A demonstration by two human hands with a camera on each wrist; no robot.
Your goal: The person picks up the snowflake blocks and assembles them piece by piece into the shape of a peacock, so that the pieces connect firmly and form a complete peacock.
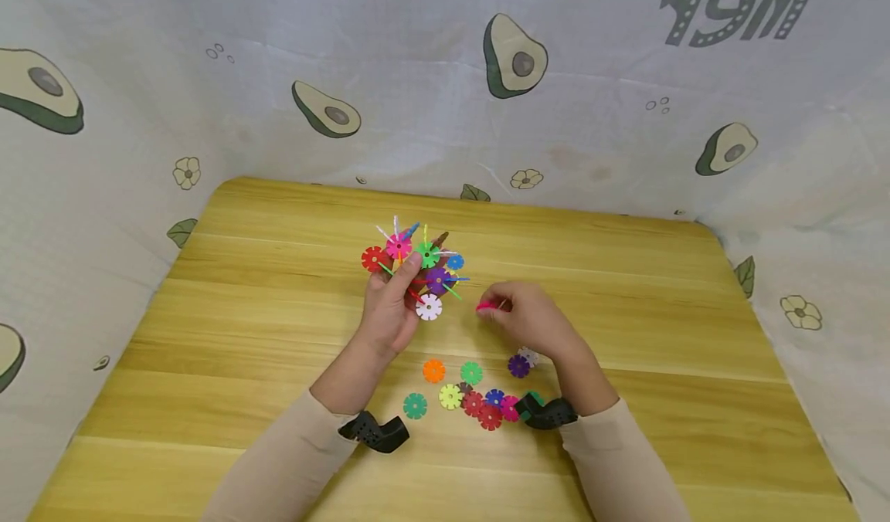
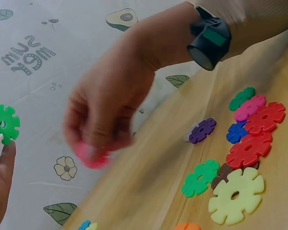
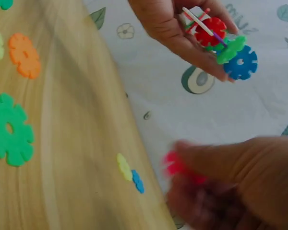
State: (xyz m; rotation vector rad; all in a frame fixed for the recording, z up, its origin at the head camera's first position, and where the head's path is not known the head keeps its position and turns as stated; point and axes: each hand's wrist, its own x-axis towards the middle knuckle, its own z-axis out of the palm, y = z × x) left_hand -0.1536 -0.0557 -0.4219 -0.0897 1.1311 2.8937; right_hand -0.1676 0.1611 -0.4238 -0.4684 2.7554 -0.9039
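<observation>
In the head view my left hand (image 1: pixel 385 315) grips a cluster of interlocked plastic snowflake discs (image 1: pixel 438 279), its thumb laid over the front. Red, pink, green, purple and white discs face the camera; others stand edge-on, and some are hidden by the fingers. To its right, apart from the cluster, my right hand (image 1: pixel 534 321) pinches a single pink snowflake disc (image 1: pixel 486 306) between thumb and fingers. The same pink disc (image 2: pixel 97 160) appears in the left wrist view, mostly covered by fingers. The right wrist view shows that hand blurred.
Loose snowflake discs lie on the wooden table nearer the body, among them an orange disc (image 1: pixel 434 371), a yellow disc (image 1: pixel 450 396) and a purple disc (image 1: pixel 518 365). Several overlap. A blue disc (image 3: pixel 138 181) lies beyond them. A printed cloth (image 1: pixel 431 120) hangs behind the table.
</observation>
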